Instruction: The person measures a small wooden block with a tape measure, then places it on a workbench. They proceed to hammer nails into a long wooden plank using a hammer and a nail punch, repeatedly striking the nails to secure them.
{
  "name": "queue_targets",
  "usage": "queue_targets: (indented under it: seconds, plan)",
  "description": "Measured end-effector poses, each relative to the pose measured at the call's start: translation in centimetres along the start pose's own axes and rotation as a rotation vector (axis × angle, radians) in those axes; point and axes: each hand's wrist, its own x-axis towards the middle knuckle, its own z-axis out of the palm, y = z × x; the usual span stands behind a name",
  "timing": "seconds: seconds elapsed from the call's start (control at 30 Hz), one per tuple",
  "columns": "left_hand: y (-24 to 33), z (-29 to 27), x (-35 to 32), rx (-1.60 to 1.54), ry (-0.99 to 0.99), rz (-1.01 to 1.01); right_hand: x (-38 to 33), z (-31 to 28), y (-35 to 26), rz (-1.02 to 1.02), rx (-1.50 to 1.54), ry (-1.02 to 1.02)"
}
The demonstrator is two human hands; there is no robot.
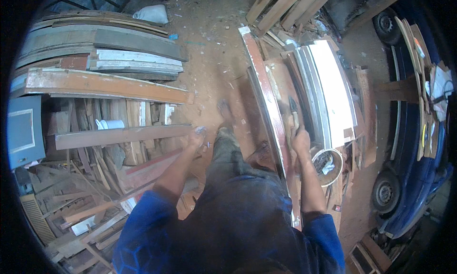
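My right hand (300, 140) is closed around the handle of a small pointed trowel (293, 104). The dark blade points away from me, above the stacked boards on my right. Close to that hand runs a long reddish-brown board (263, 79) with pale edges. My left hand (194, 139) is closed, with a small pale crumpled piece (200, 130) showing at its fingers; I cannot make out what it is. The end of a brown plank (124, 135) lies beside this hand.
A round bucket (339, 161) of mixed bits stands right of my right forearm, near white boards (332, 91). Timber stacks (138, 40) and a white container (110, 124) are on the left. Beyond the right-hand boards is a blue vehicle (410, 131). Dirt floor (202, 50) runs between the stacks.
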Motion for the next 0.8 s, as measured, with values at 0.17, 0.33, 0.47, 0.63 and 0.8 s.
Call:
queue_targets:
  seconds: [0.17, 0.33, 0.47, 0.63, 0.8]
  plan:
    - [5.1, -0.2, 7.9, 0.031, -0.152, -0.267, 7.0, 3.2, -2.3, -0.053, -0.205, 0.200]
    - [7.6, 0.6, 22.4, 0.239, -0.189, 0.169, 16.3, 4.5, -18.3, -0.243, -0.063, 0.250]
    - [3.5, 3.4, 39.7, 0.437, -0.451, -0.037, 25.0, 9.2, -25.5, -0.082, 0.028, 0.180]
    - [5.3, 10.9, 61.8, 0.759, -0.418, 0.027, 26.3, 11.7, -25.5, 0.206, -0.138, 0.143]
    - [-4.1, 18.3, 82.3, 0.893, -0.085, 0.234, 21.4, 12.4, -18.8, 0.040, -0.231, 0.168]
